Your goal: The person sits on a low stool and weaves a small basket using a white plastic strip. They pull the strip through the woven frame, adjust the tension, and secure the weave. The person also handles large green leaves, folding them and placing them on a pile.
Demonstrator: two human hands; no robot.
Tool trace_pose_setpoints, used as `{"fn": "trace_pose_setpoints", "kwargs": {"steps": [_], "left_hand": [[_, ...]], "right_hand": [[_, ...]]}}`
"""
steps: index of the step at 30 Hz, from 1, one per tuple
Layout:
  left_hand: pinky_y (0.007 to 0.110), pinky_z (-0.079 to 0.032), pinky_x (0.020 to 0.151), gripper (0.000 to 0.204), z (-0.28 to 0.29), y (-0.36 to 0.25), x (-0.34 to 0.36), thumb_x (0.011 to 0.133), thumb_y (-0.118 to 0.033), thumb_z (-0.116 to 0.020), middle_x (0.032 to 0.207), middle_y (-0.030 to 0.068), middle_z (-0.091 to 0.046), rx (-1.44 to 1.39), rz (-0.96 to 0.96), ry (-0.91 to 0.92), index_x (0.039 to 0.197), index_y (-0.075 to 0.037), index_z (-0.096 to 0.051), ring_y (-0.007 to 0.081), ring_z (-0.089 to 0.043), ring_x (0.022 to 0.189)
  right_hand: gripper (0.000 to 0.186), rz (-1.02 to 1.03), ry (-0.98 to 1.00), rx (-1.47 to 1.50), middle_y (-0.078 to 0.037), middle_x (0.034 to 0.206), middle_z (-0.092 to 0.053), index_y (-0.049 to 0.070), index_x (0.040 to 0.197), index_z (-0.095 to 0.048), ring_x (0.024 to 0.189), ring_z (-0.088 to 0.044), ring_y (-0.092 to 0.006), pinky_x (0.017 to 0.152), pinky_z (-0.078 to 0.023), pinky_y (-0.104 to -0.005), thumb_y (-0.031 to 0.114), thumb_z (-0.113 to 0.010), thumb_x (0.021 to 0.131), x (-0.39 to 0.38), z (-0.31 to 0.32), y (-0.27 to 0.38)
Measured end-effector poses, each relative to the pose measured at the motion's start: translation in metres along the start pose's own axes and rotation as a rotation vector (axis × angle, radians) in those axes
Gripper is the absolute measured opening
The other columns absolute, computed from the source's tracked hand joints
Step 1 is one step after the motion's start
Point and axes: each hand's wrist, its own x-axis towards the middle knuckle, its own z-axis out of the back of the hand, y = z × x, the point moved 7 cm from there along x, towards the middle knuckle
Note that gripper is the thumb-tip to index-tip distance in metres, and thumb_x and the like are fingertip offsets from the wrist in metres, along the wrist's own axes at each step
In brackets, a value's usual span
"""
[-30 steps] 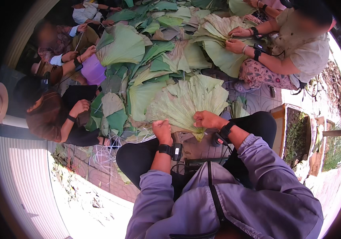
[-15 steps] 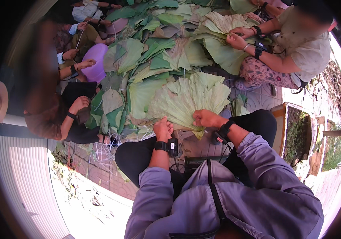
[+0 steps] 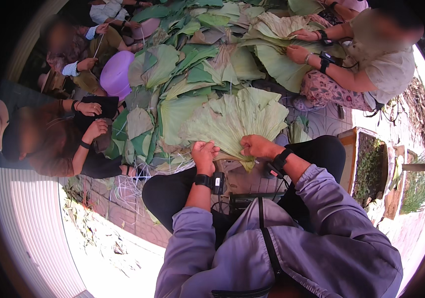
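Note:
A big, pale green, pleated leaf, like a lotus leaf (image 3: 237, 116), fans out in front of my knees, its gathered end toward me. My right hand (image 3: 258, 147) is closed round that gathered end, and a yellowish tip pokes out beneath the fingers. Along the leaf's near left edge, my left hand (image 3: 204, 155) is raised with its fingers curled and pressed together. Whatever sits between those fingertips is too small to make out. Beyond the leaf spreads a heap of similar green and brownish leaves (image 3: 182, 111).
White strings (image 3: 125, 191) lie tangled on the paving to the left. A purple basin (image 3: 116, 74) stands by the heap. Several people sit around it; one at right handles a large leaf (image 3: 282, 64). A planter box (image 3: 366, 171) stands beyond my right knee.
My left hand has risen slightly, its fingers curling tighter. My right hand stays on the leaf. At left, a co-worker has leaned back and drawn a hand away from the purple basin.

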Motion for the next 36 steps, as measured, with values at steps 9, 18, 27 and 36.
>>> {"fn": "trace_pose_setpoints", "kwargs": {"steps": [9, 18, 27, 36], "left_hand": [[0.028, -0.049, 0.046, 0.025, -0.011, 0.001, -0.002, 0.089, -0.006, -0.075, 0.071, 0.0024, -0.061, -0.19, 0.127, 0.16, 0.083, -0.012, -0.052, 0.0139, -0.06, 0.053], [0.026, -0.049, 0.062, 0.024, 0.002, 0.002, 0.006, 0.089, -0.005, -0.075, 0.077, 0.0018, -0.063, -0.138, -0.022, 0.088, 0.084, -0.012, -0.053, 0.0135, -0.061, 0.069], [0.029, -0.052, 0.06, 0.021, 0.024, 0.002, 0.007, 0.089, -0.008, -0.077, 0.079, 0.0035, -0.062, -0.148, 0.002, -0.145, 0.091, -0.01, -0.056, 0.0157, -0.062, 0.067], [0.027, -0.051, 0.052, 0.023, 0.055, 0.014, 0.014, 0.092, -0.009, -0.073, 0.085, 0.0074, -0.066, -0.03, 0.068, -0.356, 0.11, -0.004, -0.06, 0.0148, -0.062, 0.062]], "right_hand": [[0.034, -0.013, 0.002, -0.018, -0.019, 0.086, -0.07, 0.0, 0.099, -0.065, 0.08, -0.068, -0.0349, 0.073, -0.051, -0.0442, 0.026, -0.079, 0.083, 0.0, 0.0, 0.003], [0.025, -0.011, 0.02, -0.093, -0.012, 0.079, -0.066, 0.0, 0.097, -0.064, 0.072, -0.061, -0.0226, 0.068, -0.049, -0.0383, 0.019, -0.076, 0.087, 0.001, -0.001, 0.013], [0.024, -0.007, 0.022, -0.113, -0.013, 0.079, -0.066, 0.0, 0.097, -0.064, 0.072, -0.062, -0.0248, 0.068, -0.049, -0.0397, 0.019, -0.076, 0.087, 0.001, -0.001, 0.009], [0.027, 0.008, 0.017, -0.147, -0.016, 0.083, -0.067, 0.0, 0.098, -0.063, 0.076, -0.064, -0.0291, 0.071, -0.049, -0.0418, 0.021, -0.075, 0.087, 0.002, -0.002, 0.01]]}}
